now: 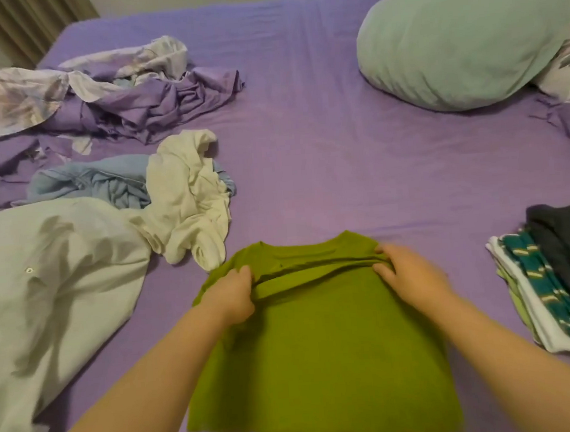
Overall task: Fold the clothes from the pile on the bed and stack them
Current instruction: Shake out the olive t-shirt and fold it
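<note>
Head view: green shirt (320, 332) half folded.
Hands: left hand (233, 296), right hand (407, 276) — both pinch its fold.
Next: fold it over, then stack (555, 283).

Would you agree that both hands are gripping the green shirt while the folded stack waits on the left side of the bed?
Not quite: the head view shows the folded stack on the right side. Both the left hand and right hand do grip the green shirt.

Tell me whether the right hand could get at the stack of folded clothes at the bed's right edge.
Probably yes: the right hand grips the green T-shirt, and only bare purple sheet lies between it and the stack of folded clothes.
</note>
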Demonstrator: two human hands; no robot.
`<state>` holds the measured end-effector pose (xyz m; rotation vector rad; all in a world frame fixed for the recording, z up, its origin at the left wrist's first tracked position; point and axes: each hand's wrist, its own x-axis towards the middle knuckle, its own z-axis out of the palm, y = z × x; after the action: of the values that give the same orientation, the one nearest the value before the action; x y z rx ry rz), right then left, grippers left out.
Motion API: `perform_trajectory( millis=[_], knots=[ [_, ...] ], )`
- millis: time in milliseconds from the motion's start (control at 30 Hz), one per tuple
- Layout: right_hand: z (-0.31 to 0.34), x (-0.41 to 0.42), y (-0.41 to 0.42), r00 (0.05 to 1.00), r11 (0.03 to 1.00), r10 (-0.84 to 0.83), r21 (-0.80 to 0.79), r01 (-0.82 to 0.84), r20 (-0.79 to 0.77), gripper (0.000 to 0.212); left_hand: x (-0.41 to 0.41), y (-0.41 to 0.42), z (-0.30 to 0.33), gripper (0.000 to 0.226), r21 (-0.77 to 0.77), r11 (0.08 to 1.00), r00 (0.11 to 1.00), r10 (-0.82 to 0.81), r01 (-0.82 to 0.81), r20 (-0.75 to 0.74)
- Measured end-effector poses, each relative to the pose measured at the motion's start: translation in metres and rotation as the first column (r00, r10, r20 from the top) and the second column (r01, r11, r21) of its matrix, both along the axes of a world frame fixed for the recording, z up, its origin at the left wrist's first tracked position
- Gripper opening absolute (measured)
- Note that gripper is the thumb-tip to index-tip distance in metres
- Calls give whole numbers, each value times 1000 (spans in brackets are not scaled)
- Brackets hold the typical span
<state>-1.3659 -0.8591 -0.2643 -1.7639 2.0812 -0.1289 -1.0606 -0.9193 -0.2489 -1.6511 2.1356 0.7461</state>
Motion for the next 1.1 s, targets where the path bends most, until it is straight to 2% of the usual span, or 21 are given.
perform_trajectory(
  millis=[67, 133, 233, 367, 433, 500, 567, 667, 733, 867, 933, 1000, 1067, 1100],
  knots=[
    [-14, -3, -3, 983, 991, 90, 117, -72, -158, 42, 9, -8, -11, 17, -14, 999, 997, 42, -41, 66],
    [-25, -5, 0, 949, 988, 122, 131, -87, -291, 39, 19, -15, -18, 12, -7, 998, 997, 70, -69, 46],
    [-31, -11, 4, 948, 994, 104, 72, -86, -302, 43, 31, -25, -18, 8, -9, 994, 990, 106, -107, -93],
    [-24, -14, 11, 874, 948, 315, 164, -272, -371, 75, 41, -35, -12, 12, -11, 991, 961, 126, -133, -245],
    [-20, -16, 11, 847, 933, 357, 192, -303, -395, 74, 44, -38, -10, 14, -49, 991, 956, 110, -128, -272],
    [-18, -22, 6, 914, 974, 222, 111, -195, -339, 60, 47, -44, -9, 17, -141, 979, 950, 99, -146, -297],
    [-16, -28, -4, 987, 998, -38, -47, 31, -155, 46, 47, -52, -9, 20, -267, 953, 960, 65, -140, -273],
    [-18, -33, -23, 967, 966, -254, -54, 253, -2, 32, 42, -66, -18, 23, -365, 929, 990, 8, -60, -141],
    [-23, -33, -29, 957, 956, -288, -38, 290, 40, 27, 36, -66, -26, 24, -405, 914, 998, 5, -29, -60],
    [-29, -40, -32, 924, 922, -349, -119, 368, 155, 21, 31, -61, -35, 24, -474, 878, 998, 63, -69, -28],
    [-28, -44, -33, 913, 914, -366, -117, 389, 183, 20, 30, -58, -35, 23, -498, 866, 996, 78, -51, 33],
    [-27, -41, -31, 945, 944, -303, -95, 316, 125, 31, 24, -51, -33, 20, -575, 818, 994, 83, -29, 68],
    [-27, -34, -23, 984, 976, -173, -141, 166, -38, 44, 6, -35, -31, 26, -685, 728, 1000, 16, -29, -25],
    [-27, -27, -19, 989, 976, -113, -196, 92, -98, 46, -7, -23, -31, 28, -730, 684, 994, -74, -10, -83]
  ],
)
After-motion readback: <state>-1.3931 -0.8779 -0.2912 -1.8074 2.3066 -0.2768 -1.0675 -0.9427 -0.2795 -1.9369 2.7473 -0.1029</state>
